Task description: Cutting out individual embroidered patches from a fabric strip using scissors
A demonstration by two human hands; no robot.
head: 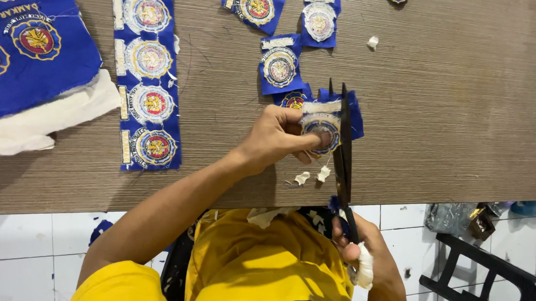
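Observation:
My left hand pinches a blue cloth square with a round embroidered badge, holding it just above the wooden table. My right hand, near my yellow shirt, grips the handles of long black scissors. The blades point away from me and cut along the right side of the badge. The scissor handles are wrapped in white cloth.
A blue strip of several uncut badges lies to the left, beside a larger blue sheet on white backing. Several cut badge squares lie at the far side. White scraps sit near the table edge. A black chair stands lower right.

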